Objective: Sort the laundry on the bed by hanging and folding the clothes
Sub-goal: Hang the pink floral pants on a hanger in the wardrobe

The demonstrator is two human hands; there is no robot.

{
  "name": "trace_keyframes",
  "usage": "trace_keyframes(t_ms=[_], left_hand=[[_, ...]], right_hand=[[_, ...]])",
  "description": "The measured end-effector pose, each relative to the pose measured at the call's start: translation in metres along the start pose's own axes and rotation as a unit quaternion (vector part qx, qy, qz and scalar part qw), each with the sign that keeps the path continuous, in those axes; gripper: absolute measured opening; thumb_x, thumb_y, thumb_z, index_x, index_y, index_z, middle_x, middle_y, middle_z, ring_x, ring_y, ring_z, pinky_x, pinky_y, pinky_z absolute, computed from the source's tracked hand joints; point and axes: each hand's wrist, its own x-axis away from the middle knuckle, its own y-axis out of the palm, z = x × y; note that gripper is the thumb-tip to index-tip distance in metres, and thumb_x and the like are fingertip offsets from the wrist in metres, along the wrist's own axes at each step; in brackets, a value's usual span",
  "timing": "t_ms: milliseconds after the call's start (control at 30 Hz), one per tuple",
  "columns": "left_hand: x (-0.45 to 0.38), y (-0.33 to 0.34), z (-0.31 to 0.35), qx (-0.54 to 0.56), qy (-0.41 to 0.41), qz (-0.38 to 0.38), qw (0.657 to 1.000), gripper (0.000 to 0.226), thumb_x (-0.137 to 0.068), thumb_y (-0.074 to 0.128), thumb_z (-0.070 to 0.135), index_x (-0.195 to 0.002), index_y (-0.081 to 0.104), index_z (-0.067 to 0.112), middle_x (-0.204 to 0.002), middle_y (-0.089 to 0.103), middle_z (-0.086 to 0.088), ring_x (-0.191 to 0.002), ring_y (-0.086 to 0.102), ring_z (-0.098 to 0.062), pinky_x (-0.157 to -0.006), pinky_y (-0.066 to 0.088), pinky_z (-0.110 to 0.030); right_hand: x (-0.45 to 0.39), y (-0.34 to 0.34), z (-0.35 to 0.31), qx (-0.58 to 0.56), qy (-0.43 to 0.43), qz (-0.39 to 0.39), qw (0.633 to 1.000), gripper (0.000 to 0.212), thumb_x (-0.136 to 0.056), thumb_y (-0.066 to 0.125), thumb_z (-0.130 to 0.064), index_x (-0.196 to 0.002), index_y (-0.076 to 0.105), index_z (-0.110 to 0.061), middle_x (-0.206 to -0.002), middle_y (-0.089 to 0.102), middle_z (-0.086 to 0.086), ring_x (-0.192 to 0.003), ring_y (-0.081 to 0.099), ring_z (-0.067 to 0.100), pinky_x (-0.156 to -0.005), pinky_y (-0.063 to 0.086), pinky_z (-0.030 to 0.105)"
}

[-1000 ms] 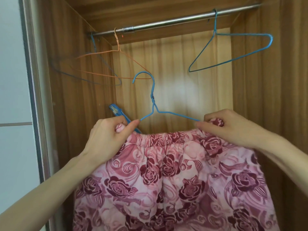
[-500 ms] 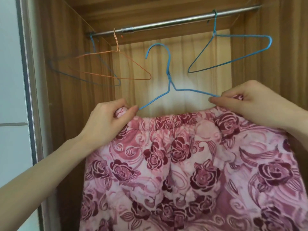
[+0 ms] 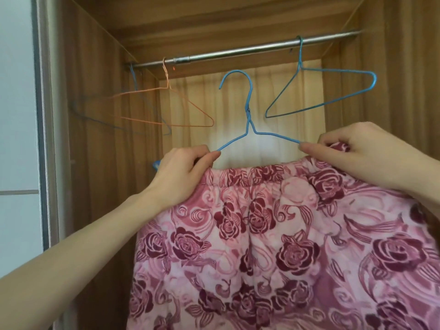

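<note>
Blue hanger [image 3: 248, 120] raised; pink rose-print garment [image 3: 273, 246] hangs below hands.

steel closet rail [image 3: 238, 51] across the wooden wardrobe top, orange wire hanger [image 3: 166, 110] hooked at ten o'clock, dim blue hanger [image 3: 133, 91] just left, bright blue hanger [image 3: 333, 91] at one o'clock

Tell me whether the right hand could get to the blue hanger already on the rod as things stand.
Probably not yet. The right hand grips the floral garment and the held hanger. The path up to the empty blue hanger on the rod looks open.
</note>
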Motion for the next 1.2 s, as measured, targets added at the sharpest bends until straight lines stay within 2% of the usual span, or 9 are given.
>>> trace_keyframes(t_ms=[100,200,367,500,667,767,933,1100,1200], left_hand=[[-0.016,-0.003,-0.003,-0.029,0.006,0.023,0.999,0.05,-0.106,0.048,0.047,-0.067,0.053,0.015,-0.056,0.052,0.002,-0.06,0.054,-0.025,-0.065,0.048,-0.045],[-0.041,-0.012,-0.009,-0.047,0.025,0.025,0.998,0.051,-0.105,0.046,0.051,-0.07,0.055,0.016,-0.058,0.055,0.002,-0.062,0.056,-0.021,-0.065,0.049,-0.045],[-0.099,-0.024,-0.019,-0.05,0.05,0.004,0.997,0.043,-0.109,0.049,0.042,-0.082,0.061,0.011,-0.073,0.065,-0.006,-0.074,0.062,-0.027,-0.074,0.049,-0.051],[-0.135,-0.022,-0.031,-0.111,0.016,0.022,0.993,0.045,-0.104,0.053,0.053,-0.089,0.062,0.011,-0.093,0.061,-0.005,-0.092,0.062,-0.03,-0.083,0.05,-0.047],[-0.164,-0.011,-0.041,-0.233,-0.097,0.086,0.964,0.066,-0.093,0.047,0.079,-0.108,0.056,0.015,-0.11,0.067,-0.01,-0.105,0.065,-0.034,-0.081,0.051,-0.044],[-0.184,0.0,-0.05,-0.186,-0.155,0.072,0.968,0.065,-0.096,0.052,0.071,-0.115,0.056,0.009,-0.106,0.072,-0.018,-0.102,0.068,-0.041,-0.076,0.049,-0.042],[-0.202,0.017,-0.066,-0.012,-0.176,0.023,0.984,0.04,-0.109,0.044,0.036,-0.117,0.063,0.001,-0.12,0.069,-0.026,-0.114,0.063,-0.043,-0.093,0.051,-0.042],[-0.205,0.039,-0.079,0.11,-0.192,-0.124,0.967,0.064,-0.105,0.038,0.061,-0.145,0.043,0.011,-0.132,0.065,-0.014,-0.118,0.064,-0.034,-0.091,0.047,-0.036],[-0.207,0.044,-0.09,0.128,-0.205,-0.134,0.961,0.079,-0.102,0.037,0.069,-0.157,0.03,0.013,-0.152,0.052,-0.013,-0.134,0.054,-0.034,-0.108,0.042,-0.038]], right_hand=[[-0.014,-0.013,-0.011,0.046,-0.018,-0.011,0.999,0.054,-0.095,0.051,-0.067,-0.067,0.061,-0.022,-0.05,0.046,0.001,-0.051,0.042,0.015,-0.061,0.045,0.034],[-0.032,-0.03,-0.018,0.085,-0.058,0.002,0.995,0.053,-0.097,0.047,-0.057,-0.062,0.05,-0.017,-0.05,0.043,0.002,-0.052,0.038,0.016,-0.059,0.039,0.044],[-0.068,-0.054,-0.028,0.17,-0.056,0.084,0.98,0.041,-0.099,0.051,-0.053,-0.059,0.049,-0.04,-0.052,0.046,-0.008,-0.06,0.046,0.027,-0.068,0.05,0.046],[-0.103,-0.058,-0.034,0.229,-0.035,0.104,0.967,0.041,-0.099,0.048,-0.054,-0.09,0.078,-0.027,-0.081,0.07,0.013,-0.093,0.066,0.046,-0.078,0.056,0.051],[-0.144,-0.05,-0.034,0.295,0.001,0.145,0.944,0.042,-0.103,0.049,-0.056,-0.101,0.074,-0.022,-0.092,0.065,0.022,-0.091,0.066,0.047,-0.069,0.047,0.044],[-0.162,-0.041,-0.038,0.333,0.027,0.172,0.927,0.044,-0.104,0.05,-0.053,-0.107,0.072,-0.015,-0.086,0.057,0.017,-0.088,0.066,0.048,-0.066,0.04,0.04],[-0.194,-0.028,-0.044,0.372,0.067,0.173,0.91,0.043,-0.104,0.054,-0.046,-0.111,0.069,-0.006,-0.103,0.065,0.026,-0.094,0.065,0.051,-0.069,0.039,0.042],[-0.234,-0.013,-0.048,0.387,0.105,0.159,0.902,0.029,-0.102,0.059,-0.03,-0.109,0.068,-0.004,-0.106,0.066,0.025,-0.094,0.066,0.049,-0.069,0.041,0.039],[-0.258,-0.003,-0.055,0.388,0.104,0.162,0.901,0.028,-0.099,0.062,-0.028,-0.11,0.069,-0.003,-0.109,0.068,0.026,-0.097,0.067,0.049,-0.071,0.044,0.041]])
